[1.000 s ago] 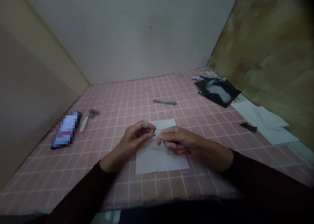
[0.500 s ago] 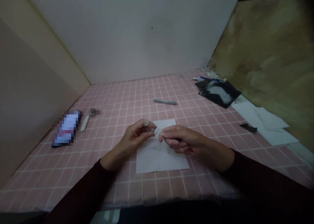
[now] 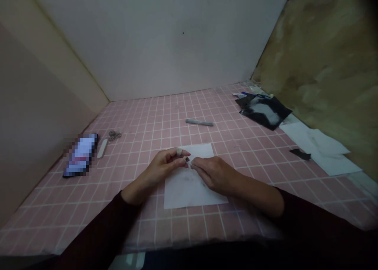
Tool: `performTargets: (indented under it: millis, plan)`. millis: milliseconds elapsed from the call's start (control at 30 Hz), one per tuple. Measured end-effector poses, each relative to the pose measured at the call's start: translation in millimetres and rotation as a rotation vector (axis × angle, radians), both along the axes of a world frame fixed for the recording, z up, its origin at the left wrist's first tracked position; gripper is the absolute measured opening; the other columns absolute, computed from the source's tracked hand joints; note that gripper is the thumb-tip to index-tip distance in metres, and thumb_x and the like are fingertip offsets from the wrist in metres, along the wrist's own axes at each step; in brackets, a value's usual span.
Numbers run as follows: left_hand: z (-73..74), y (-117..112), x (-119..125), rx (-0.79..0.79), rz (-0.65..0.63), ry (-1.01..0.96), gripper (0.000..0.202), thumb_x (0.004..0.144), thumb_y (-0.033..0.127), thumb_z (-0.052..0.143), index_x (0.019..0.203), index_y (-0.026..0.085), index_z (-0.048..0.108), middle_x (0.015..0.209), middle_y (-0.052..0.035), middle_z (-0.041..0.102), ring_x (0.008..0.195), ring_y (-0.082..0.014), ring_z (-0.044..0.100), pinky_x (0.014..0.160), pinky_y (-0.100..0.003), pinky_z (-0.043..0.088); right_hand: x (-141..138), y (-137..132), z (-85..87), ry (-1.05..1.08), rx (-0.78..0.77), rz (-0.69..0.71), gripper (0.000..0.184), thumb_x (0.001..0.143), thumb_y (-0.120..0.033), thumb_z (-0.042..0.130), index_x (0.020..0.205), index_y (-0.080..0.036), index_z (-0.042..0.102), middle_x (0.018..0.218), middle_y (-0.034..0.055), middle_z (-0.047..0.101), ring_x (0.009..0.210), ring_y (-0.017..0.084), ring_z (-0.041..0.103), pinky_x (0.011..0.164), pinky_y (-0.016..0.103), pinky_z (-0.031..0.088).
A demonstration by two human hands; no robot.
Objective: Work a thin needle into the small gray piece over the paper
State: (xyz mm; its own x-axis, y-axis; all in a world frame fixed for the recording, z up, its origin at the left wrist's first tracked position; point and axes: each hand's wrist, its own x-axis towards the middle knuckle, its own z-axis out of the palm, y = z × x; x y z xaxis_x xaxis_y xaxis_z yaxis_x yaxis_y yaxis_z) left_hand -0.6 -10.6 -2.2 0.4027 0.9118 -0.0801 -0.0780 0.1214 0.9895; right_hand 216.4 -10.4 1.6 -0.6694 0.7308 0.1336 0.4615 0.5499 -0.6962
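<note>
My left hand is closed in a pinch over the white paper sheet. Between its thumb and fingers sits a small object, partly dark and partly pale, too small to name. A pale wrap covers part of one finger on this hand. My right hand, back upward, is pinched shut close beside that object. At its fingertips shows a tiny whitish bit whose kind I cannot make out. The two hands' fingertips almost meet. Faint grey smudges mark the paper under them.
A grey stick lies beyond the paper. At left are a phone, a white flat stick and small grey rings. On the right lie black sheets with white powder, white papers and a dark scrap.
My right hand has rolled over so its back faces up, and its fingertips have come nearer the small object. My left hand has barely moved.
</note>
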Motion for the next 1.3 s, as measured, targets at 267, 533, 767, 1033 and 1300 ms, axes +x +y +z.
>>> performTargets:
  millis: [267, 533, 767, 1033, 1300]
  plan:
    - [5.9, -7, 1, 0.103, 0.002, 0.018, 0.022, 0.086, 0.027, 0.07, 0.105, 0.016, 0.064, 0.091, -0.005, 0.067, 0.084, -0.0158, 0.064, 0.077, -0.028, 0.048, 6, 15, 17.4, 0.432, -1.179, 0.088, 0.021, 0.094, -0.034, 0.042, 0.092, -0.018, 0.057, 0.05, -0.0119, 0.03, 0.037, 0.005, 0.01, 0.035, 0.02, 0.01]
    - [1.9, -3, 2, 0.036, 0.055, 0.012, 0.016, 0.086, 0.026, 0.07, 0.096, 0.014, 0.068, 0.082, -0.0014, 0.063, 0.07, -0.0098, 0.058, 0.07, -0.023, 0.046, -2, -2, -0.8, 0.008, 0.0, -0.017, 0.02, 0.091, -0.017, 0.04, 0.086, -0.014, 0.059, 0.069, 0.003, 0.055, 0.059, 0.013, 0.047, 0.057, 0.027, 0.034]
    - [-1.3, 0, -1, 0.096, 0.005, 0.043, 0.019, 0.084, 0.026, 0.072, 0.099, 0.016, 0.066, 0.086, -0.0019, 0.062, 0.076, -0.0115, 0.058, 0.073, -0.024, 0.046, -3, 1, 1.6, 0.103, -0.25, 0.002, 0.02, 0.093, -0.023, 0.041, 0.084, -0.016, 0.058, 0.062, -0.0008, 0.05, 0.054, 0.011, 0.043, 0.054, 0.025, 0.035]
    - [1.6, -5, 0, 0.211, 0.021, 0.023, 0.018, 0.087, 0.023, 0.07, 0.104, 0.018, 0.067, 0.097, -0.0043, 0.064, 0.087, -0.0133, 0.061, 0.077, -0.024, 0.046, 3, 15, 14.2, 0.314, -0.996, 0.112, 0.024, 0.094, -0.036, 0.039, 0.092, -0.018, 0.056, 0.05, -0.0113, 0.031, 0.036, 0.007, 0.017, 0.037, 0.02, 0.017]
    - [-1.5, 1, 2, -0.041, 0.056, -0.047, 0.019, 0.085, 0.03, 0.071, 0.096, 0.015, 0.07, 0.075, -0.0008, 0.065, 0.069, -0.0097, 0.059, 0.071, -0.023, 0.047, -4, -4, -1.2, -0.19, 0.285, -0.046, 0.024, 0.089, -0.008, 0.038, 0.094, -0.012, 0.061, 0.078, 0.0082, 0.063, 0.061, 0.014, 0.046, 0.056, 0.028, 0.03]
